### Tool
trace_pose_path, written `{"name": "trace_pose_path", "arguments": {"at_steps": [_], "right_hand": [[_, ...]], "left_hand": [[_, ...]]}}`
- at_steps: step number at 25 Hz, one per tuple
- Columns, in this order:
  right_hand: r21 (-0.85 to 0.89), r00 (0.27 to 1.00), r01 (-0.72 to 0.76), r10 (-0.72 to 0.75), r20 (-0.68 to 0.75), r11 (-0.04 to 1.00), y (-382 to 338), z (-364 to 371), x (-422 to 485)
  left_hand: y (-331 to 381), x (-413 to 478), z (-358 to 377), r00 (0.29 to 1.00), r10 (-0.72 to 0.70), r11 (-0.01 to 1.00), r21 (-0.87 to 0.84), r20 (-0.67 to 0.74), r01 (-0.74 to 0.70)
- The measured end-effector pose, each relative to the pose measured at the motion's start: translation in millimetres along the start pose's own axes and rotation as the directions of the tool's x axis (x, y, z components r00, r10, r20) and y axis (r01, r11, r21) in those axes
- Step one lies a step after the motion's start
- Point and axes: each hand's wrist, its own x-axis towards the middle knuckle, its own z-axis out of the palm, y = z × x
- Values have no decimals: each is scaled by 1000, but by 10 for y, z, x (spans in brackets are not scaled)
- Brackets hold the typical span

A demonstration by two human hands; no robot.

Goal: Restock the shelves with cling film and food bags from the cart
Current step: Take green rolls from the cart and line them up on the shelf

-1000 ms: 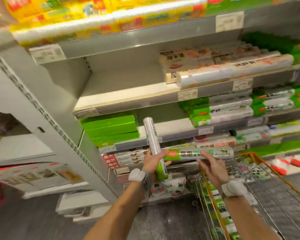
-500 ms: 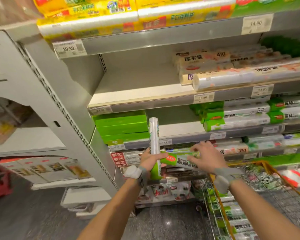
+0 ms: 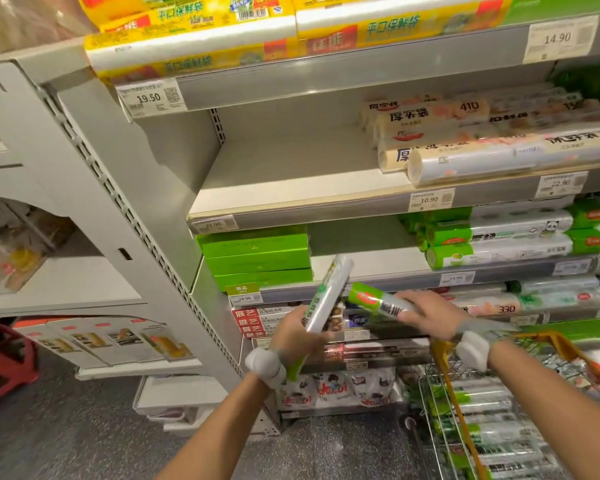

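My left hand point(image 3: 297, 337) grips a green-and-clear roll point(image 3: 329, 294) near its lower end, and the roll tilts up to the right. My right hand point(image 3: 430, 315) holds a second roll point(image 3: 378, 301) of the same kind, lying nearly level with its green end pointing left, close to the first roll. Both rolls hang in front of the third shelf point(image 3: 395, 280), where matching green rolls point(image 3: 492, 240) lie at the right and green boxes point(image 3: 257, 258) are stacked at the left. The wire cart point(image 3: 465, 427) at the lower right holds several more rolls.
The shelf above point(image 3: 291, 181) has bare board on its left and beige bag rolls point(image 3: 465, 140) on its right. Yellow bag rolls point(image 3: 222, 32) fill the top shelf. A grey upright point(image 3: 118, 209) bounds the bay at left. A red basket point(image 3: 4, 362) sits on the floor.
My left hand's roll has tipped from upright to leaning right. My right hand has drawn its roll rightward and slightly up. The view has shifted closer to the shelves.
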Motion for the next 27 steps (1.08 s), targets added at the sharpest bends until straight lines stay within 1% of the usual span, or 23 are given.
{"name": "trace_pose_path", "arguments": {"at_steps": [1,2,3,4,6,8,10,11,12,13,15,18,20,21,22,24,25,27], "right_hand": [[-4,999,-29,29,-24,1000,37,-84,-11],[-22,998,-52,51,-37,998,76,-151,-3],[-51,997,-72,70,-41,996,90,-211,13],[-71,996,-82,78,-51,994,97,-254,44],[-90,994,-82,75,-78,993,56,-352,134],[-115,996,-50,41,-80,992,-52,-481,249],[-178,998,-25,15,-58,984,-161,-606,404],[-203,998,-19,8,-55,979,-209,-667,496],[-207,998,-6,-6,-60,978,-231,-703,615],[-213,998,1,-16,-67,977,-232,-732,746],[-231,997,21,-37,-66,973,-209,-732,1023],[-246,997,-45,29,-68,968,-108,-649,1406],[-241,992,-91,68,-102,966,-18,-623,1671],[-241,990,-116,91,-112,964,5,-630,1777],[-245,985,-136,105,-136,960,22,-636,1891],[-259,977,-102,48,-208,960,36,-585,2132],[-276,974,-69,4,-228,959,59,-563,2262],[-339,964,-46,-47,-262,940,166,-474,2538]], "left_hand": [[-25,-28,-92,999,33,976,217,3,-33],[-37,-34,-174,998,56,904,423,20,-59],[-9,-28,-250,997,67,815,574,47,-82],[40,6,-298,994,71,729,677,77,-105],[199,99,-317,984,66,570,803,167,-175],[385,241,-296,956,108,446,846,273,-292],[575,418,-234,916,165,383,832,365,-400],[689,528,-190,902,191,358,828,387,-431],[786,661,-135,886,232,343,818,402,-462],[867,803,-40,872,267,350,802,410,-484],[897,1071,140,855,316,387,767,411,-512],[911,1379,235,863,373,418,769,341,-484],[977,1613,200,857,381,461,733,347,-501],[1036,1692,183,858,360,476,719,366,-506],[1065,1759,180,856,345,470,719,384,-512],[1042,1877,206,845,331,442,721,421,-533],[1022,1933,215,841,326,457,707,431,-540],[957,2064,227,842,320,549,639,435,-539]]}}
